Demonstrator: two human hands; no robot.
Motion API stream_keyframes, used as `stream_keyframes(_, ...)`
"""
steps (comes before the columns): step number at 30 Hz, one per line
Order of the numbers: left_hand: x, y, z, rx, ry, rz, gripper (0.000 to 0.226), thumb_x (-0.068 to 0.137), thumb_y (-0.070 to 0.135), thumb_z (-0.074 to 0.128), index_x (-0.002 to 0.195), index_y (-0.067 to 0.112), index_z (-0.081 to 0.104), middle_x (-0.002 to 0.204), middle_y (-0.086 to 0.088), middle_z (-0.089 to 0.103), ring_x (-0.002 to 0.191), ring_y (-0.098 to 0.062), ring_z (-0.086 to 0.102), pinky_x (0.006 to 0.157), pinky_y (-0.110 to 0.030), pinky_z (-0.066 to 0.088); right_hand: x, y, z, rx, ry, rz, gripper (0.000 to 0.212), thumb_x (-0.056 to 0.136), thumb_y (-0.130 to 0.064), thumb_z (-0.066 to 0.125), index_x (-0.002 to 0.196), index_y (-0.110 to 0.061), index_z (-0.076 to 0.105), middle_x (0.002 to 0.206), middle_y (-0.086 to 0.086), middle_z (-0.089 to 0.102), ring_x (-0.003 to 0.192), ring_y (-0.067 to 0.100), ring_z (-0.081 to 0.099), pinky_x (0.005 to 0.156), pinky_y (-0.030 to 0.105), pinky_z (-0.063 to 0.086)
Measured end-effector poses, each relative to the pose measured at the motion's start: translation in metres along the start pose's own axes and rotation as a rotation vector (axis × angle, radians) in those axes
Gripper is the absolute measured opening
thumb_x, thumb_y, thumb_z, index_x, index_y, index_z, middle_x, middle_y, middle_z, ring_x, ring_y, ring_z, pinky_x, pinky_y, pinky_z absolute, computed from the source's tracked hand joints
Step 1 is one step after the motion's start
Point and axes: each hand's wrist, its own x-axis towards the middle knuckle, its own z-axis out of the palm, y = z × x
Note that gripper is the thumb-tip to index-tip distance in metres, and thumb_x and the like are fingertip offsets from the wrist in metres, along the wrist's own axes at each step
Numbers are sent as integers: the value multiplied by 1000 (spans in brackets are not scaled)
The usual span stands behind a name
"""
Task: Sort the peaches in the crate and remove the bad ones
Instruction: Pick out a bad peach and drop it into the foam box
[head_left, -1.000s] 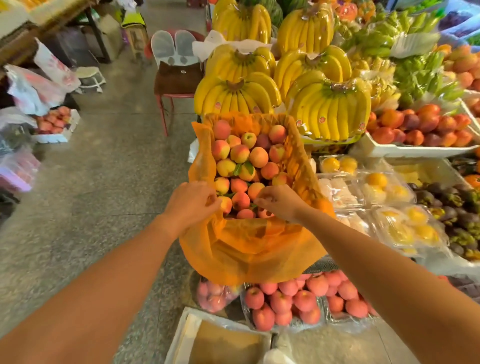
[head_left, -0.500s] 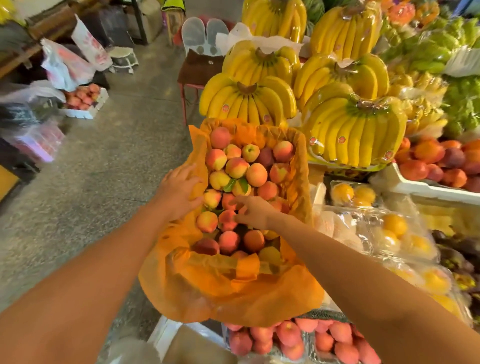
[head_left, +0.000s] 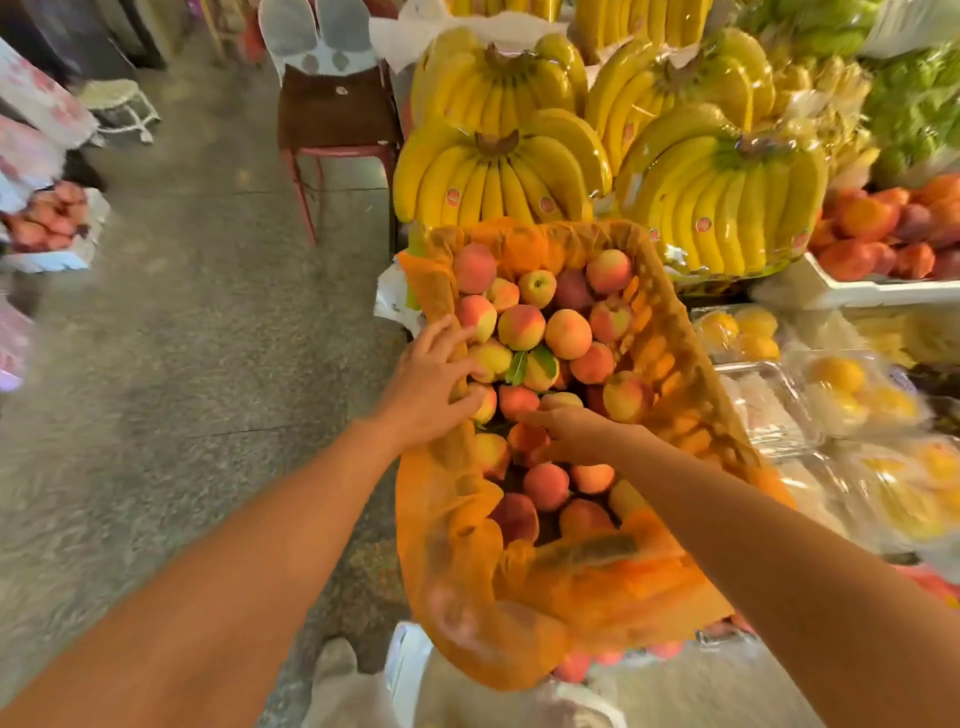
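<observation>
A crate (head_left: 691, 374) lined with an orange plastic bag (head_left: 571, 613) holds several pink-and-yellow peaches (head_left: 569, 332); a green leaf lies among them. My left hand (head_left: 426, 382) lies with spread fingers on the peaches at the crate's left side, its fingertips touching two of them. In the middle of the crate my right hand (head_left: 571, 434) reaches down among the fruit, fingers curled around a reddish peach (head_left: 527, 441). The grip is partly hidden by the hand itself.
Wrapped banana bunches (head_left: 498, 171) stand right behind the crate. A white tray of red-orange fruit (head_left: 883, 234) and clear packs of yellow fruit (head_left: 857, 389) lie to the right. A chair (head_left: 337, 109) stands on the concrete aisle (head_left: 182, 364) at left.
Both hands let go of the orange bag's front edge and moved forward into the crate onto the peaches. The bag's edge now hangs folded down and my view has come closer.
</observation>
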Motion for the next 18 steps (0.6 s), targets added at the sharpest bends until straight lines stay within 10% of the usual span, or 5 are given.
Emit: stream_keyframes(18, 3, -6, 12, -93, 118, 36, 43, 84, 48, 39, 102, 23, 70, 147, 4, 40, 145, -22, 11, 115, -48, 18, 17, 5, -1, -25, -127, -54, 65, 86, -34, 70, 139, -19, 36, 121, 8, 52, 106, 25, 52, 80, 37, 46)
